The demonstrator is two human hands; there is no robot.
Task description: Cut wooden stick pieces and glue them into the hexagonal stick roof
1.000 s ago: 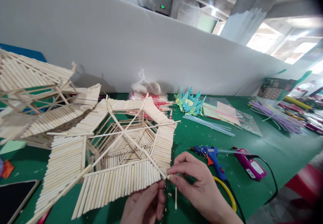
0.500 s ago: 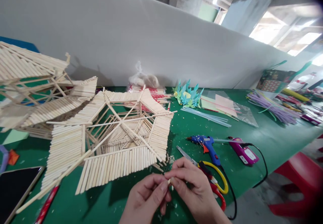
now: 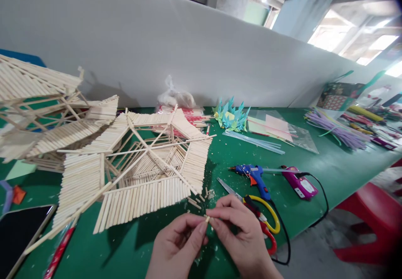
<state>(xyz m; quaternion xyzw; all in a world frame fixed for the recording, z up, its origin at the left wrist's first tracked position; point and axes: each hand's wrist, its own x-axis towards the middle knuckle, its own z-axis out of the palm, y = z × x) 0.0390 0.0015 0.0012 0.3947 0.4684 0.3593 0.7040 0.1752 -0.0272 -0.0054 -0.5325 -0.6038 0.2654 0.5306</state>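
Note:
My left hand (image 3: 180, 243) and my right hand (image 3: 238, 231) meet at the near edge of the green table. Between their pinched fingertips is a short piece of wooden stick (image 3: 207, 219); both hands seem to grip it. Just beyond them stands a model built of wooden sticks (image 3: 147, 199), its slatted panels ringed around an open frame with crossing sticks on top. Several cut stick bits (image 3: 195, 203) lie between the model and my hands. Scissors (image 3: 272, 214) with yellow and red handles lie partly hidden behind my right hand.
A blue glue gun (image 3: 256, 178) and a purple box with a cord (image 3: 300, 184) lie to the right. Behind are glue sticks (image 3: 254, 142), a blue paper craft (image 3: 231, 115) and bagged sticks (image 3: 191, 115). Another stick model (image 3: 56, 103) and a phone (image 3: 23, 237) are left.
Both hands stay together, pinching the small stick piece, with slight finger movement. The whole view has shifted a little; the things on the table have not moved.

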